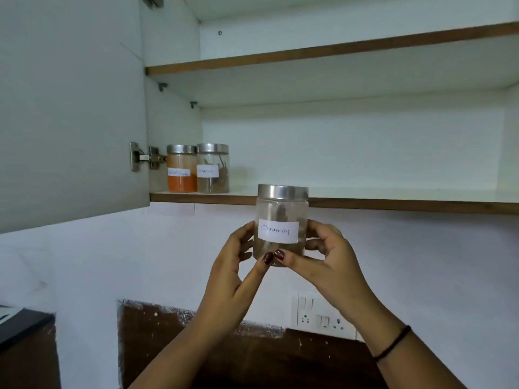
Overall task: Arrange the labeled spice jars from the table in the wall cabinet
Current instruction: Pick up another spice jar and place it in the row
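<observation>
Left hand (233,265) and right hand (331,262) grip cinnamon jar (280,220) between them; two jars (198,168) shelved up-left.

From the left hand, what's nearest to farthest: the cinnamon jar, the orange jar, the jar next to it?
1. Cinnamon jar, held in the left hand.
2. Brown-spice jar, up left on the shelf.
3. Orange jar, leftmost on that shelf.

Labels on the orange jar (182,169) and the brown jar (213,168) are too blurred to read. The right edge cuts the lower shelf (393,204).
</observation>
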`<act>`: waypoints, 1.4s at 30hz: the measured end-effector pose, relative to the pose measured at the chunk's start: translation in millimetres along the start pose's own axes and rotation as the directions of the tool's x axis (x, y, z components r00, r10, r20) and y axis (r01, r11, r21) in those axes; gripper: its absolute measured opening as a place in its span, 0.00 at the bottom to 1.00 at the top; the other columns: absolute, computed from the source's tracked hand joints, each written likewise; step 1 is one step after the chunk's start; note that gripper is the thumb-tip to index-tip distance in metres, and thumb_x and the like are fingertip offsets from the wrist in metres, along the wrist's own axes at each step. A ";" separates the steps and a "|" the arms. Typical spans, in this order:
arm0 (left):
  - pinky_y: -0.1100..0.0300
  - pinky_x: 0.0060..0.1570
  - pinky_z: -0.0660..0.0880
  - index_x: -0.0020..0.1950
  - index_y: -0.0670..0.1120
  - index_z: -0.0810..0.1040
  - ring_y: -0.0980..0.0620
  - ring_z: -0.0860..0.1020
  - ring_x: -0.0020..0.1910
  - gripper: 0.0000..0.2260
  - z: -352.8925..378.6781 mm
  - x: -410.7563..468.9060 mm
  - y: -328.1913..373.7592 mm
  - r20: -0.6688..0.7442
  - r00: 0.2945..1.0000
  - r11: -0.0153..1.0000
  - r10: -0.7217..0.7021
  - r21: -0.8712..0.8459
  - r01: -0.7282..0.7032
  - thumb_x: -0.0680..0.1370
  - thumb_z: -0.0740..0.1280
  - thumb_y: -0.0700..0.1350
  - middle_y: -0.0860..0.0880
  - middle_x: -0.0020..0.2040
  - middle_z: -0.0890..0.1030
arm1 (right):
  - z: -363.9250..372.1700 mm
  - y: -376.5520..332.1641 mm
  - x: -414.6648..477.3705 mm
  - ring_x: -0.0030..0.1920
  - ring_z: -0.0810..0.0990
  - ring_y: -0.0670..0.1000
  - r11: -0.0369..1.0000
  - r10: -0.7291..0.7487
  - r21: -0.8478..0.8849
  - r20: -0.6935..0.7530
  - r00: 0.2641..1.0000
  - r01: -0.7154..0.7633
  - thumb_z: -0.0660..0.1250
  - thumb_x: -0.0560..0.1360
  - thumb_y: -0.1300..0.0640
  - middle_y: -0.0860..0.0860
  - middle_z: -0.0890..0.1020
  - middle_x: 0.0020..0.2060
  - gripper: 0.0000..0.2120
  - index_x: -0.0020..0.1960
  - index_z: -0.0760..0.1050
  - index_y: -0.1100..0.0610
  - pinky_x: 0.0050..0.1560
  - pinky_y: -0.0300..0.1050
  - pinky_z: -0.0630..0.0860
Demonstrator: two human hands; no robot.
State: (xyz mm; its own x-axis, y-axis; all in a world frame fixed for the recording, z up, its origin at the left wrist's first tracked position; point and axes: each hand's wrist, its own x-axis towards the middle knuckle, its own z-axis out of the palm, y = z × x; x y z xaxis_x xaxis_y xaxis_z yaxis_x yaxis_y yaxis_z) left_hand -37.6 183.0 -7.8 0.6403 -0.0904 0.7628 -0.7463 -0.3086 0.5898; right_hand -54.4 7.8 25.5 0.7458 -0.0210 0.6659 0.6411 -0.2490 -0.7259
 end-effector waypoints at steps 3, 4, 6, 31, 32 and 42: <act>0.72 0.62 0.71 0.73 0.64 0.62 0.65 0.72 0.67 0.25 -8.5 20.2 -4.7 -0.001 0.999 0.999 0.041 0.022 -0.041 0.77 0.61 0.62 0.63 0.71 0.71 | 7.3 -7.9 20.8 0.54 0.78 0.43 0.998 -0.056 -0.034 0.007 0.998 0.056 0.79 0.67 0.53 0.47 0.75 0.57 0.25 0.61 0.73 0.45 0.39 0.21 0.72; 0.71 0.63 0.70 0.73 0.64 0.62 0.64 0.72 0.67 0.25 -11.3 26.5 -6.3 -0.006 0.999 0.998 0.051 0.026 -0.051 0.77 0.61 0.62 0.63 0.71 0.71 | 9.0 -8.6 27.9 0.54 0.78 0.44 0.997 -0.071 -0.040 0.010 0.997 0.071 0.79 0.67 0.53 0.47 0.75 0.58 0.25 0.60 0.73 0.43 0.39 0.21 0.71; 0.74 0.61 0.70 0.72 0.67 0.61 0.67 0.71 0.66 0.23 -16.6 37.8 -7.9 -0.019 0.998 0.997 0.067 0.028 -0.066 0.77 0.61 0.62 0.67 0.69 0.71 | 11.9 -9.9 41.7 0.52 0.79 0.43 0.996 -0.082 -0.045 0.014 0.997 0.083 0.79 0.67 0.52 0.47 0.76 0.57 0.24 0.58 0.73 0.43 0.39 0.21 0.72; 0.80 0.48 0.70 0.76 0.53 0.66 0.62 0.71 0.64 0.23 -44.0 144.4 -36.7 0.006 0.993 0.978 0.121 0.168 -0.120 0.82 0.65 0.48 0.61 0.65 0.72 | 26.7 -11.1 157.6 0.45 0.84 0.47 0.972 -0.004 -0.233 0.105 0.994 0.029 0.80 0.66 0.45 0.47 0.85 0.48 0.25 0.59 0.79 0.52 0.41 0.36 0.74; 0.78 0.51 0.71 0.76 0.53 0.66 0.62 0.71 0.64 0.22 -44.5 145.3 -38.5 0.007 0.992 0.976 0.126 0.179 -0.125 0.82 0.65 0.48 0.60 0.66 0.72 | 27.5 -10.7 159.7 0.46 0.84 0.47 0.969 -0.003 -0.245 0.106 0.994 0.029 0.79 0.66 0.45 0.46 0.84 0.48 0.25 0.59 0.80 0.52 0.41 0.36 0.74; 0.66 0.53 0.70 0.76 0.53 0.67 0.62 0.72 0.56 0.24 -44.5 150.2 -59.3 -0.034 0.988 0.898 0.150 0.423 -0.121 0.81 0.64 0.55 0.51 0.67 0.77 | 23.9 -2.4 181.2 0.48 0.84 0.48 0.933 0.124 -0.355 0.192 0.974 -0.049 0.79 0.65 0.43 0.49 0.86 0.44 0.22 0.53 0.82 0.54 0.52 0.42 0.79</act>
State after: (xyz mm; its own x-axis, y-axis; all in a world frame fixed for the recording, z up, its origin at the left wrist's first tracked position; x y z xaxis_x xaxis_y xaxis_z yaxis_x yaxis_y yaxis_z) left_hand 94.7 229.8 83.6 0.5149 -0.1033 0.8510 -0.6707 -0.6668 0.3249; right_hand 83.6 27.7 143.8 0.8403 0.1342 0.5253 0.4976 -0.5756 -0.6489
